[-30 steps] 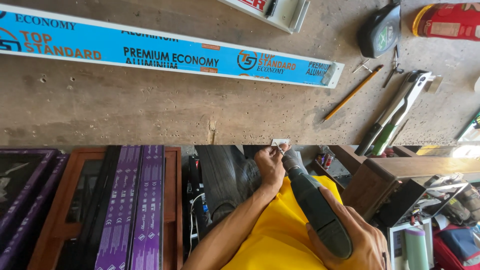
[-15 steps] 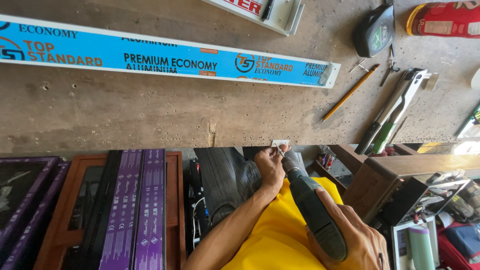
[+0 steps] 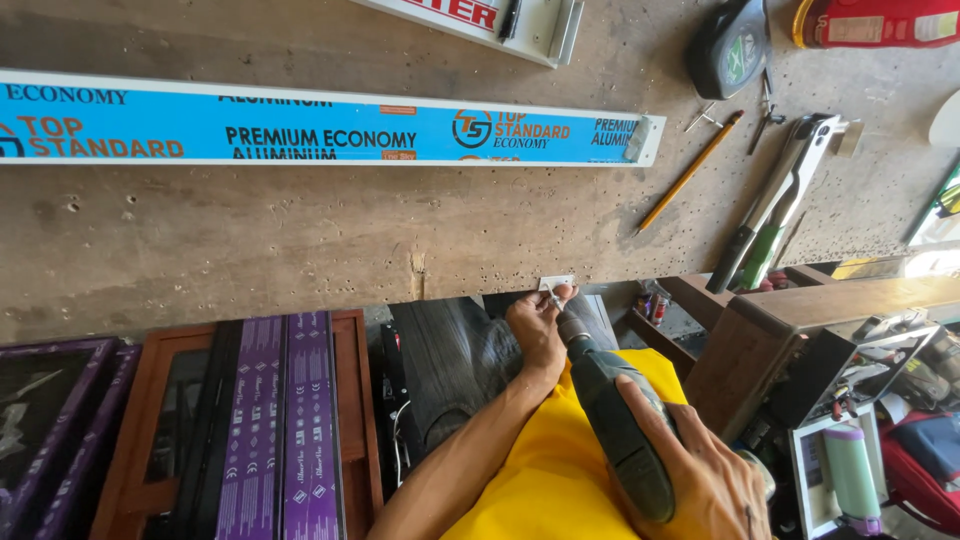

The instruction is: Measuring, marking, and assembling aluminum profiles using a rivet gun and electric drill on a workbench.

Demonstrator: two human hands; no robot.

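Observation:
My left hand (image 3: 537, 330) pinches a small screw against a little white metal bracket (image 3: 556, 283) at the near edge of the worn wooden workbench (image 3: 300, 240). My right hand (image 3: 700, 480) grips a dark green power drill (image 3: 615, 425), whose bit points up at the screw and bracket. A long aluminium bar wrapped in blue film (image 3: 320, 130) lies across the bench, well beyond both hands.
A pencil (image 3: 688, 172), a hand riveter (image 3: 775, 200), a tape measure (image 3: 733, 45) and loose screws lie on the bench at the right. Purple-wrapped strips (image 3: 290, 420) and wooden frames stand below left. Shelves with clutter and a pale green bottle (image 3: 850, 475) sit lower right.
The view has shifted slightly; both hands and the drill stay at the bracket on the bench edge.

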